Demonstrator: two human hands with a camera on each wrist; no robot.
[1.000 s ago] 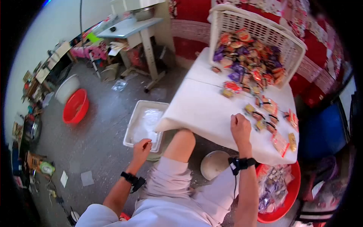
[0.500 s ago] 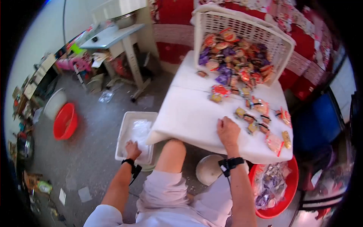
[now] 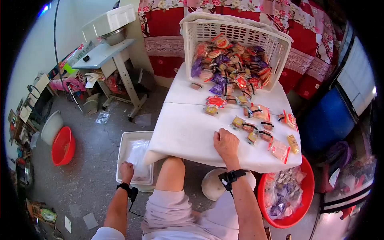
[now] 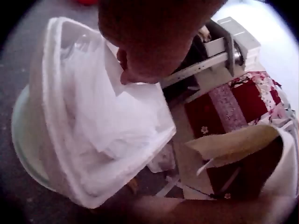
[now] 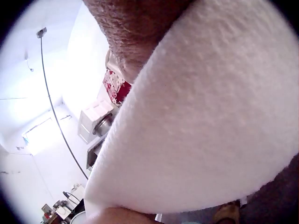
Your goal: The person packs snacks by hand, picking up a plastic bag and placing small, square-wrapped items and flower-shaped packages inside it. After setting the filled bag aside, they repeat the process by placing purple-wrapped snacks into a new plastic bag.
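A person's left hand [image 3: 126, 173] reaches the near left rim of a tray [image 3: 125, 146], its grasp impossible to tell; plastic bags [image 3: 138, 160] inside lie lengthwise front to back. The right hand [image 3: 226, 145], curled, grip unclear, rests near the front edge of the cloth-covered table [image 3: 176, 126], open room leftward.

A domestic room set up as a small workshop is indicated. Home use is suggested by hung flowered fabric [image 3: 164, 52] and by household clutter [image 3: 28, 108] lined up along a plain wall [image 3: 36, 48]. Work use is suggested by a cloth-covered counter [image 3: 180, 136], on which a basket [image 3: 240, 27] of wrapped packets [image 3: 236, 60] is placed, by a filled red tub [image 3: 309, 192] and by a tray [image 3: 121, 158] of clear plastic [image 3: 139, 156]. Loose scraps [image 3: 90, 221] are noted on the grey floor [image 3: 96, 148].
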